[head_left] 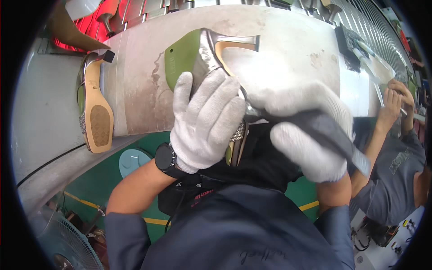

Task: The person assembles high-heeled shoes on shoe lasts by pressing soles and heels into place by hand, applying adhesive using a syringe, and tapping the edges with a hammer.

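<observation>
My left hand [207,117], in a white knitted glove, is closed over a silver high-heeled shoe [207,51]. The shoe lies on its side with a green shoe last [182,58] inside it, and its slim heel points to the right. Its toe end, with a glittery band [238,132], hangs past the bench edge below my fingers. My right hand [310,130], gloved too and smeared by motion, is wrapped round a dark-handled tool [315,126]. The tool's metal end [255,113] is at the shoe's side beside my left fingers; its exact kind is unclear.
A matching shoe [96,108] lies at the left, its tan sole showing. Shoes stand on a metal roller conveyor [153,13] at the back, near a red-lit opening. At the right, a co-worker's hands [393,101] work near a black block [348,47]. A fan [67,243] stands lower left.
</observation>
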Motion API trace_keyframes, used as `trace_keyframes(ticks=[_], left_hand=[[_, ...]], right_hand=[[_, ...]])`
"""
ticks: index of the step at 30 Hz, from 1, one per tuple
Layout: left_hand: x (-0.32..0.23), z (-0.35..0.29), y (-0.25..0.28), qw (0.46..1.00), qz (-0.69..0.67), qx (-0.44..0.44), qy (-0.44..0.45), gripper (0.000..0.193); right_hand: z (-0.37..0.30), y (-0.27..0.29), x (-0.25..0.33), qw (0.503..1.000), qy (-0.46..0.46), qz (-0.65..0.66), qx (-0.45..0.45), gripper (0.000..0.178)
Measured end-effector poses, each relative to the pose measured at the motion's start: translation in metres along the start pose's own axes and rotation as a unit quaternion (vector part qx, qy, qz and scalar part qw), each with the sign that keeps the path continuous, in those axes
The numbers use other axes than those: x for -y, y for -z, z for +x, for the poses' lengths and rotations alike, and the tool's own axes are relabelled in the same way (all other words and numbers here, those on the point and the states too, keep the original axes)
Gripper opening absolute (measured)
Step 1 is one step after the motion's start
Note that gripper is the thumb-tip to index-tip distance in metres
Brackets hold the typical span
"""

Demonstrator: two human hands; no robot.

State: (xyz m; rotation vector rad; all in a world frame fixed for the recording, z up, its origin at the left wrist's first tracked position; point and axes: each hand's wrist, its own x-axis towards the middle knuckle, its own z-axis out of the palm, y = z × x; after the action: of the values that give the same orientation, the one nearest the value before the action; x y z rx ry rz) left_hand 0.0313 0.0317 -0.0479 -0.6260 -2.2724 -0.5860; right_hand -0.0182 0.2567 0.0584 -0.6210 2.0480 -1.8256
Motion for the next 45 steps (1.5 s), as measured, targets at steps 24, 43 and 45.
trace_keyframes(ticks=[24,43,45], left_hand=[[0.001,-0.003,-0.001,1.0,-0.024,-0.019,0.007,0.059],[-0.002,-0.01,-0.008,0.998,0.02,-0.026,0.047,0.042],[-0.003,-0.005,-0.004,0.998,0.015,-0.003,0.057,0.039]], right_hand=[[-0.067,-0.031,-0.014,0.993,-0.028,0.114,0.0,0.032],[0.0,-0.016,0.01,0.98,-0.13,0.106,-0.102,0.034],[0.008,-0.003,0.009,0.985,-0.135,0.078,-0.077,0.036]])
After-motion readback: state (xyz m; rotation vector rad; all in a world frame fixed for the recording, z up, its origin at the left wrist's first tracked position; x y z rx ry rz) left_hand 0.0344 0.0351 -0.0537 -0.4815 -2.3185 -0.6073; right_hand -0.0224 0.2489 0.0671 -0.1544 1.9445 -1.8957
